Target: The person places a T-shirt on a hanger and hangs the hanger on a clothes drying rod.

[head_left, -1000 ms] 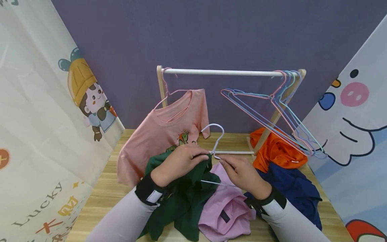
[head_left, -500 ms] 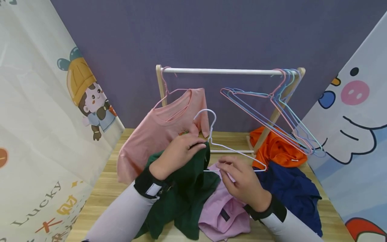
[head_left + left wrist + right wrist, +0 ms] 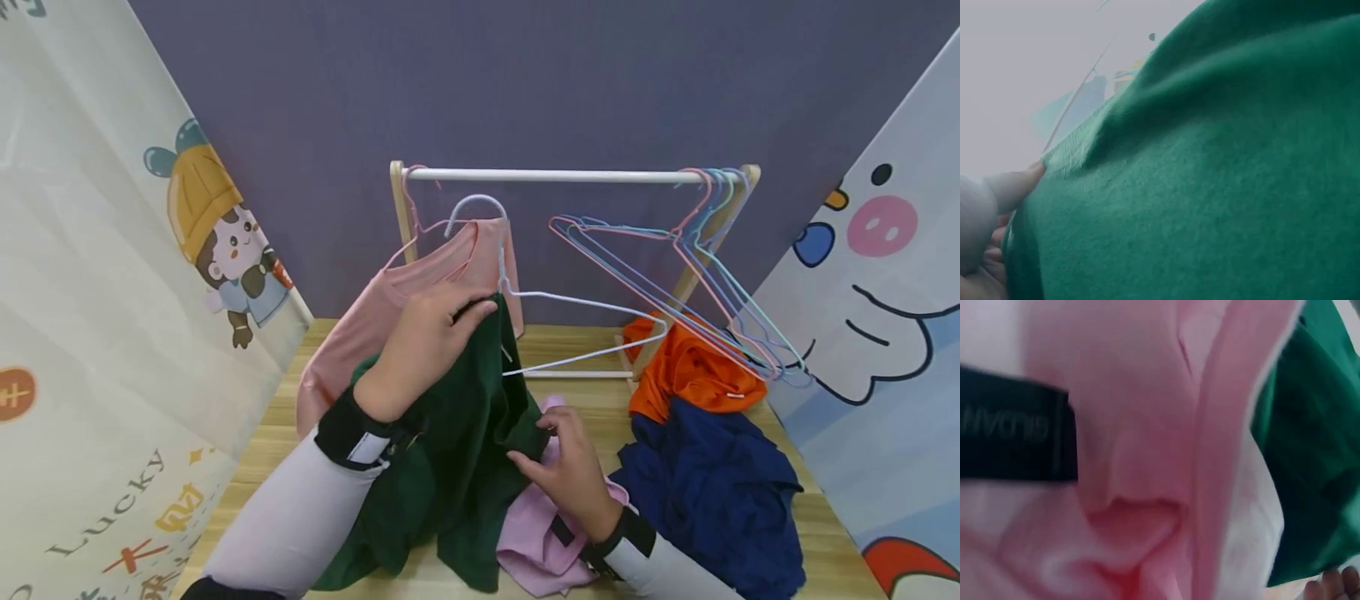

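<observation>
Judged step: fitting the green shirt (image 3: 465, 442) onto the white hanger (image 3: 573, 297), toward the worktop's (image 3: 600, 408) near edge. Left hand (image 3: 420, 350) pinches cloth below the hook; right hand (image 3: 573, 475), fingers parted, at loose side, contact unclear. Next likely needs cloth drawn over hanger's bare right side.

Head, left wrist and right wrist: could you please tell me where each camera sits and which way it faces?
Head: worn on the head, facing forward and down at rack and green shirt; left hand, right hand and forearms show.
Left wrist: worn there, facing the green shirt closely; left hand at left edge.
Right wrist: worn there, facing the lilac cloth and its label; fingertips at lower right.
Head and right wrist share the label; all three show the green shirt.
</observation>
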### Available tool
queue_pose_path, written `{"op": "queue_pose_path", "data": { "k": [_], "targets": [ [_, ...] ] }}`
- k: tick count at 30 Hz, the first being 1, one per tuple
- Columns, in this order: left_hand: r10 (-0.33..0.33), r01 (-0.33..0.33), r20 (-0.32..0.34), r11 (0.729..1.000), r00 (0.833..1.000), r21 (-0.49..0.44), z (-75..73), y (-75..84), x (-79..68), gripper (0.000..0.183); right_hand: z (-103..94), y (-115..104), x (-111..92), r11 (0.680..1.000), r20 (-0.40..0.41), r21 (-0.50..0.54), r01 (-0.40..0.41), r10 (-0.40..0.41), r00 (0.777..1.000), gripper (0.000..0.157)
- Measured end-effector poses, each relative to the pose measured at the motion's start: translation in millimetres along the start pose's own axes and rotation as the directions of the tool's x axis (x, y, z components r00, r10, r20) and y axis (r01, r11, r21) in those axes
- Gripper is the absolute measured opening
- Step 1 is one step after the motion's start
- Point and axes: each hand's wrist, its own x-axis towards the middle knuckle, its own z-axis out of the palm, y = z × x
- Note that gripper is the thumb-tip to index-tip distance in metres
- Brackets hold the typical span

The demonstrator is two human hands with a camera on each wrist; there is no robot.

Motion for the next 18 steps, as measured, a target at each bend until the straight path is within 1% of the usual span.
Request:
{"op": "queue_pose_path", "data": {
  "k": [3,5,6,8,9,10,12,13,14,15,16,18],
  "targets": [
    [0.013,-0.012,-0.05,1.0,0.999,0.013,-5.6,4.5,6.2,0.018,6.8,-2.0,2.1,0.998,-0.008,-0.047,-0.051,0.051,0.999,0.073],
    [0.016,-0.015,-0.069,1.0,0.997,0.017,-7.3,6.6,8.3,0.017,9.6,-3.6,4.7,0.996,0.003,-0.058,-0.062,0.062,0.998,0.077],
    [0.013,-0.012,-0.075,1.0,0.997,0.016,-7.9,7.3,8.6,0.017,10.8,-3.9,5.4,0.996,-0.004,-0.066,-0.052,0.052,0.999,0.075],
    [0.006,-0.005,-0.08,1.0,0.997,0.004,-8.3,7.6,7.8,0.015,12.5,-4.0,5.8,0.997,-0.02,-0.063,-0.04,0.039,0.999,0.065],
    [-0.003,0.003,-0.082,1.0,0.997,0.0,-7.9,6.6,6.5,0.015,12.9,-3.7,5.5,0.998,-0.028,-0.041,-0.045,0.044,0.999,0.058],
    [-0.01,0.01,-0.085,1.0,0.996,-0.001,-7.4,4.8,4.8,0.015,13.0,-3.3,4.9,0.998,-0.036,-0.014,-0.054,0.053,0.998,0.051],
    [-0.034,0.033,-0.089,0.999,0.995,-0.004,-6.3,0.3,0.4,0.015,12.2,-1.8,4.6,0.993,-0.04,0.08,-0.081,0.085,0.996,0.035],
    [-0.047,0.047,-0.089,0.999,0.995,-0.006,-5.9,-2.4,-2.1,0.015,10.8,-1.2,5.2,0.982,-0.026,0.149,-0.114,0.119,0.993,0.029],
    [-0.062,0.062,-0.089,0.998,0.994,-0.003,-5.2,-5.6,-4.8,0.016,8.9,-0.4,6.3,0.964,-0.006,0.221,-0.149,0.154,0.988,0.025],
    [-0.074,0.075,-0.089,0.997,0.993,0.001,-4.7,-8.4,-7.6,0.017,6.5,0.4,7.5,0.934,0.024,0.298,-0.198,0.2,0.98,0.021],
    [-0.086,0.086,-0.086,0.996,0.993,0.001,-4.4,-11.0,-10.2,0.018,3.8,1.4,9.1,0.902,0.058,0.364,-0.234,0.229,0.972,0.018],
    [-0.104,0.104,-0.08,0.995,0.991,0.005,-4.2,-15.4,-15.1,0.019,-2.2,4.1,11.7,0.832,0.132,0.463,-0.306,0.277,0.952,0.014]
  ]
}}
